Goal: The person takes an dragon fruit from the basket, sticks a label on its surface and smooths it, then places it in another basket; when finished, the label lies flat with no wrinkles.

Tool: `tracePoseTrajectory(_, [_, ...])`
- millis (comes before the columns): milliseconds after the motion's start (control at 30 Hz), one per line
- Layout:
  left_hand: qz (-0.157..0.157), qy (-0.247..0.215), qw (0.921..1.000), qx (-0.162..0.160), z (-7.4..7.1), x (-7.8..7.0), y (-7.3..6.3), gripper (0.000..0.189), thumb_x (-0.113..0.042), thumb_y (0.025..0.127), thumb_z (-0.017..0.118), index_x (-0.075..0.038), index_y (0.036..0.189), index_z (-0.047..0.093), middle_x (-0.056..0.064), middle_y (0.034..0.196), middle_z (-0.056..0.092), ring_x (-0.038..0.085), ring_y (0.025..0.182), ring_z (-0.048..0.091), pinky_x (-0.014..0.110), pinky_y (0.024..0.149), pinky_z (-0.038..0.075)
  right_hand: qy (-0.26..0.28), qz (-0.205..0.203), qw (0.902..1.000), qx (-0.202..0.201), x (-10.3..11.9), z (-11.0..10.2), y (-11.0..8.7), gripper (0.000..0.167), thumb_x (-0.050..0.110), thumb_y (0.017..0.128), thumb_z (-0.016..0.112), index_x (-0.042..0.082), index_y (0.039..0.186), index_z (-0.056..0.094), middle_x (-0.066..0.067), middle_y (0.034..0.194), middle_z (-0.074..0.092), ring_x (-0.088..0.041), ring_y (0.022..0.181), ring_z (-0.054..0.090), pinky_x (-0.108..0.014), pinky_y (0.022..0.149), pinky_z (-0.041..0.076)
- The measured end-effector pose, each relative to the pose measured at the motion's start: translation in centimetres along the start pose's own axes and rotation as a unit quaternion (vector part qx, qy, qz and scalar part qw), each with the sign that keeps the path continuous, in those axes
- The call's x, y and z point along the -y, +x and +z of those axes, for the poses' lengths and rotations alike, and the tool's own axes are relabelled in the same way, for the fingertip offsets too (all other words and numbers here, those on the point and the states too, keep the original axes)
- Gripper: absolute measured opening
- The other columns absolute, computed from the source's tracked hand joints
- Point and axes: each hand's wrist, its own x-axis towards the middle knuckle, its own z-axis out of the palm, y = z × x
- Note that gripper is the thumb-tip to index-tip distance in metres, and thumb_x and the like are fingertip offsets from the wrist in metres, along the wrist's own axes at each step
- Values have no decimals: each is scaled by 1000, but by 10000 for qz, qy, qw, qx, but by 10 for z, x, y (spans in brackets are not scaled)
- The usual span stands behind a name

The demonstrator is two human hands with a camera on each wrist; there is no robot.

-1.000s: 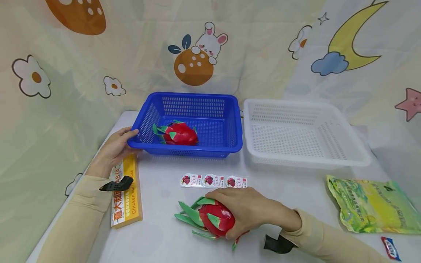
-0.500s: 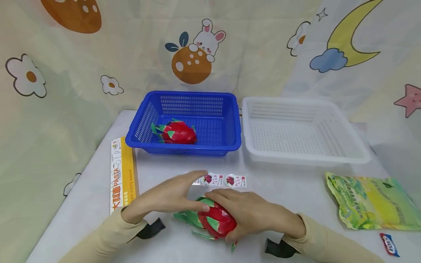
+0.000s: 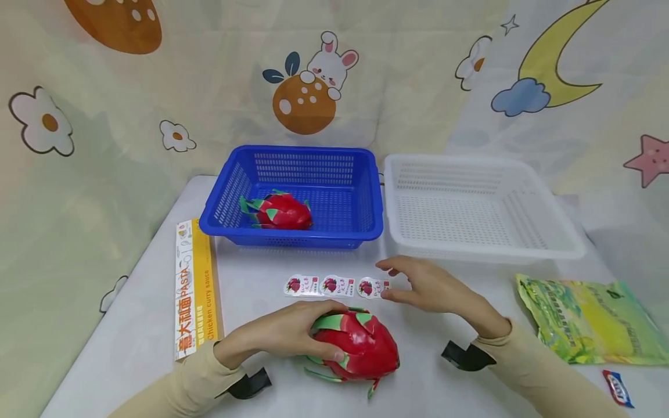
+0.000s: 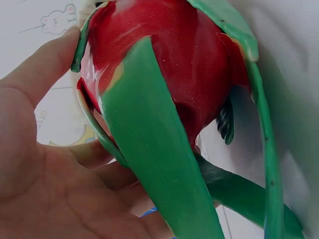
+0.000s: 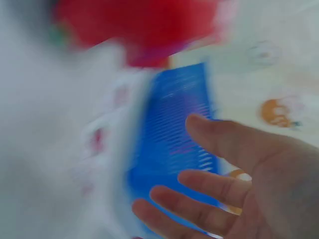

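Note:
A red dragon fruit (image 3: 366, 345) with green leafy tips lies on the white table at the front. My left hand (image 3: 284, 331) holds its leafy end, thumb on the near side and fingers over the far side. In the left wrist view, the thumb and fingers (image 4: 94, 154) curve around the red body (image 4: 164, 64). Just beyond the fruit is a strip of dragon-fruit stickers (image 3: 337, 286). My right hand (image 3: 436, 287) hovers at the strip's right end, its fingers spread and holding nothing. Whether its thumb touches the strip, I cannot tell.
Behind stand a blue basket (image 3: 371, 226) with another dragon fruit (image 3: 284, 212) inside and a white basket (image 3: 554, 249). A yellow pasta box (image 3: 201, 290) lies left. At right are a green-yellow packet (image 3: 596, 322) and a small red-blue wrapper (image 3: 618, 388).
My left hand has come from the blue basket's rim to the near dragon fruit and taken hold. My right hand has let go of that fruit and moved right and back toward the stickers.

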Motion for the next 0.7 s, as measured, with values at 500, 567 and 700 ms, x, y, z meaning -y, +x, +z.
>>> tracePoseTrajectory(500, [-29,-101,9999,-38,1,2,0,63,-41,82,75,-22,136,49,-9,124,59,9,114,53,20,82,53,-1260,691,9893,-265,-24,45,23,31,26,73,83,10,98,72,-7,104,64,-24,98,59,-38,78,57])
tracePoseTrajectory(567, [-30,-91,9999,-34,1,2,-1,63,-41,82,75,-22,137,49,-9,124,59,9,114,53,20,82,52,-1189,677,9901,-299,-24,45,24,28,24,73,83,11,94,70,-5,99,63,-21,92,58,-35,75,56])
tracePoseTrajectory(700, [-14,-11,10000,-38,1,1,-1,63,-42,82,75,-22,137,49,-9,124,58,8,113,53,19,83,51,-621,597,9955,-392,-26,43,24,19,12,76,79,12,85,62,0,83,60,-15,76,52,-27,66,49])
